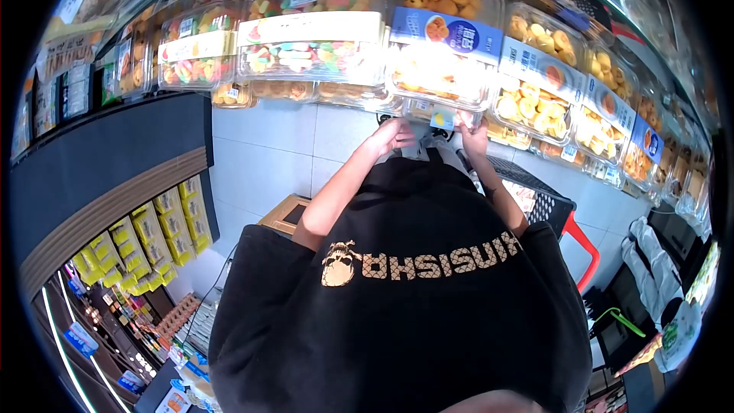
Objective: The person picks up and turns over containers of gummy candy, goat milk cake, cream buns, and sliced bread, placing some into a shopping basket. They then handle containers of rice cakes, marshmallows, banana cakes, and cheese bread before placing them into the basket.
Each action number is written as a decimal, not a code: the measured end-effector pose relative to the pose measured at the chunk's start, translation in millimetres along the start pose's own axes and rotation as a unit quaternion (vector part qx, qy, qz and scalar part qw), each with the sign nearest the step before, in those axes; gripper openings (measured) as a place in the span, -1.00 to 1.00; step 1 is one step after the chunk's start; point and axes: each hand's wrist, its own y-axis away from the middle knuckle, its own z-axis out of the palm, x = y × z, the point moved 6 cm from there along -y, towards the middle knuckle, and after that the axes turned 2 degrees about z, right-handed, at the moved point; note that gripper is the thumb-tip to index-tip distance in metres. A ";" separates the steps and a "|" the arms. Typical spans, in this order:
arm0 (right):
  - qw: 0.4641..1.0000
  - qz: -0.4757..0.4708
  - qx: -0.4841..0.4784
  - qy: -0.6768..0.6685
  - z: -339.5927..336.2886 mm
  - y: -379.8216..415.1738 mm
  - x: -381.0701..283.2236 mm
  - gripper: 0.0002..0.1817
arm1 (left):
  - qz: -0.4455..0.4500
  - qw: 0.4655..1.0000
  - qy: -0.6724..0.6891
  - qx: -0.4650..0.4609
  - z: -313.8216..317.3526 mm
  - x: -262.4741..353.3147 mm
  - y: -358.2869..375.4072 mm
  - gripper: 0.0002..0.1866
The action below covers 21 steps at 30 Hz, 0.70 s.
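Note:
My right hand (475,138) is at the near edge of a small clear plastic box (420,109), its fingers bent against the box's right corner. A light blue and yellow label (442,119) shows on the front of that box. Just to the left, my left hand (391,135) hangs below the shelf edge, its fingers blurred by motion. Directly above both hands sits a larger clear box of round cookies (440,38) with a blue paper band. Strong glare whitens its lower half.
Boxes of colourful candy (310,27) line the shelf on the left, and more cookie boxes (539,76) run along the right. A shopping cart with a red handle (582,251) stands at my right. Yellow packets (157,229) hang on a rack at left.

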 end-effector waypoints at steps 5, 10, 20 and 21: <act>0.966 0.133 -0.014 0.223 -26.2 23.4 -8.2 -0.15 | 0.061 0.993 -0.087 -0.044 -14.5 48.3 69.7 -0.65; 0.914 0.130 -0.350 0.156 -34.0 66.8 -72.4 -0.61 | 0.201 0.972 0.022 -0.122 -47.9 112.9 157.4 -0.72; 0.965 -0.003 -0.216 -0.150 1.1 94.6 -340.6 -0.67 | 0.341 0.900 0.236 -0.136 -89.8 190.6 228.9 -0.63; 0.962 0.001 -0.208 -0.179 5.6 90.7 -345.7 -0.66 | 0.334 0.903 0.235 -0.135 -91.6 188.9 226.5 -0.63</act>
